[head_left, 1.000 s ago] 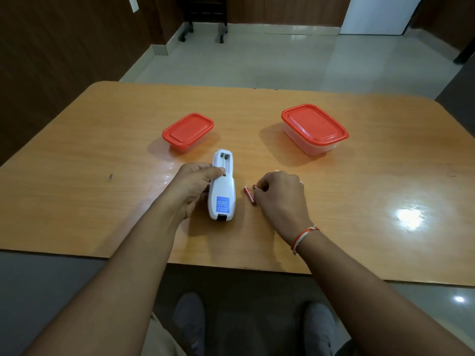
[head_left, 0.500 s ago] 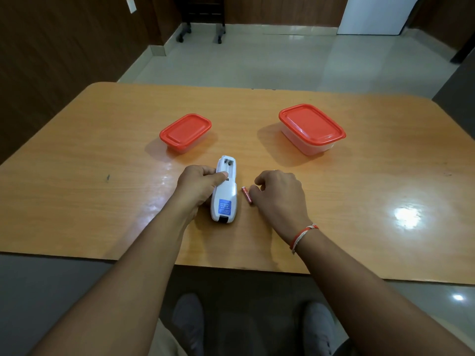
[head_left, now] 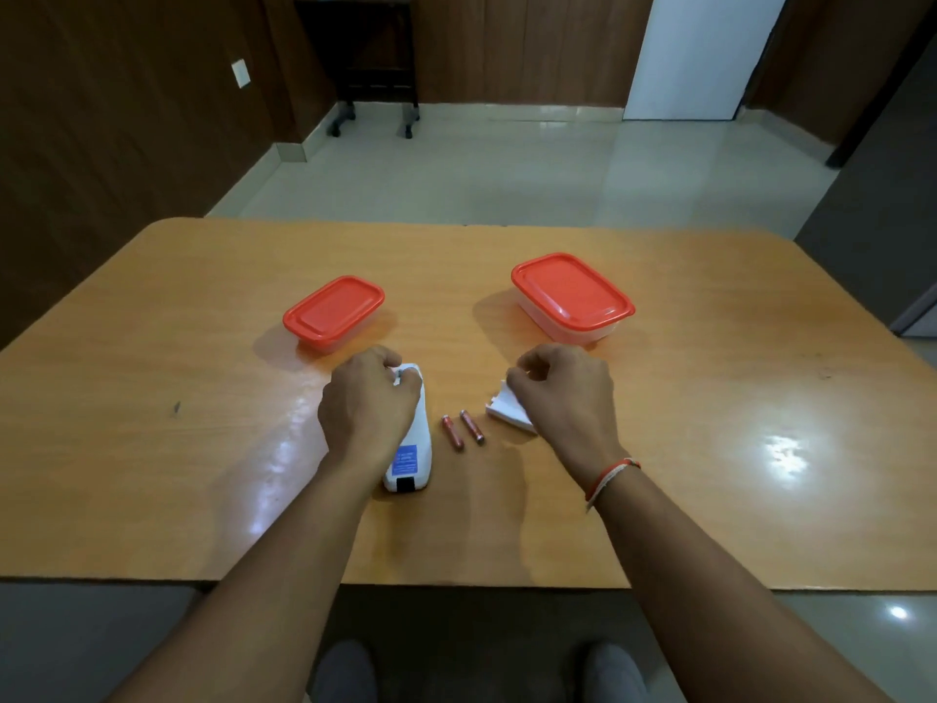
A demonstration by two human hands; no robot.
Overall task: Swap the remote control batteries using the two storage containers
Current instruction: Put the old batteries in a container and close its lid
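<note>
— With both batteries (head_left: 462, 431) out at three o'clock of the remote (head_left: 413, 449), what now?
— Steady it, left hand (head_left: 367, 405) curled round; right hand (head_left: 560, 393) pinching the cover (head_left: 504, 411). Open the containers (head_left: 332, 312) at twelve next.

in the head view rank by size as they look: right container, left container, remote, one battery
1. right container
2. left container, about level with the remote, which is nearer and partly hidden under the left hand: unsure
3. battery

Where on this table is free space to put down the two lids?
Bare table left of the left hand, and right of the right hand. Crowded between them: remote control, two batteries, white cover.
</note>
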